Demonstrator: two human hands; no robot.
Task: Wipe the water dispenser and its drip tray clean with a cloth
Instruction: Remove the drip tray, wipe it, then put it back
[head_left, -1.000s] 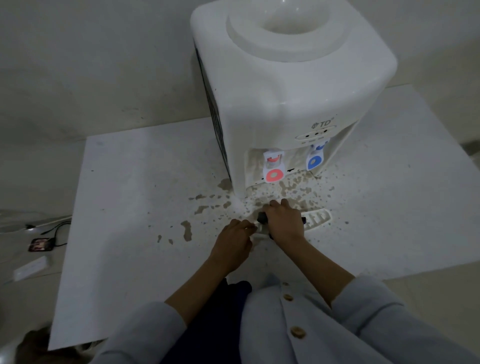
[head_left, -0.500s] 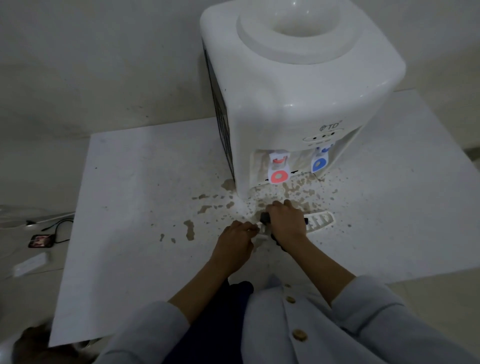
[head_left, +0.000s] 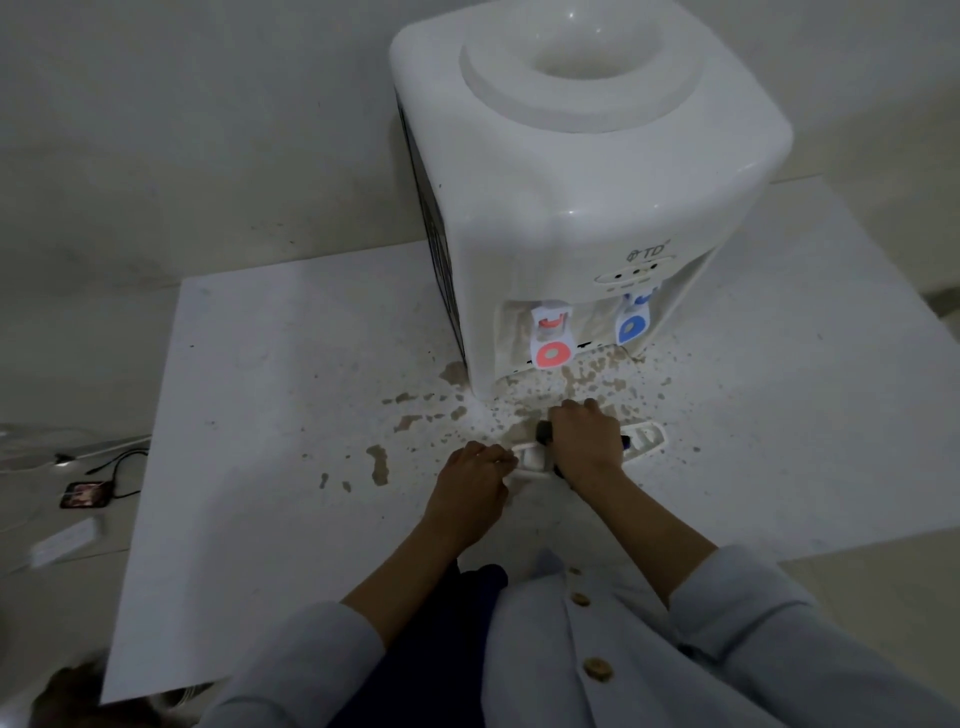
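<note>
A white water dispenser (head_left: 561, 208) with a red tap (head_left: 551, 353) and a blue tap (head_left: 631, 328) stands on a white board (head_left: 249, 415). Its white slotted drip tray (head_left: 647, 439) lies pulled out on the board in front of it. My left hand (head_left: 475, 483) grips the tray's left end. My right hand (head_left: 587, 441) presses a dark cloth (head_left: 544, 432) onto the middle of the tray; only the cloth's edges show under the fingers.
Brown splashes and stains (head_left: 378, 462) cover the board around the dispenser's base. On the floor at the left lie a phone (head_left: 85, 493) with a black cable and a white power strip (head_left: 65, 540). A wall rises right behind the dispenser.
Both hands stay on the drip tray with almost no shift. The view has tilted slightly, so the dispenser sits a little further right in the frame.
</note>
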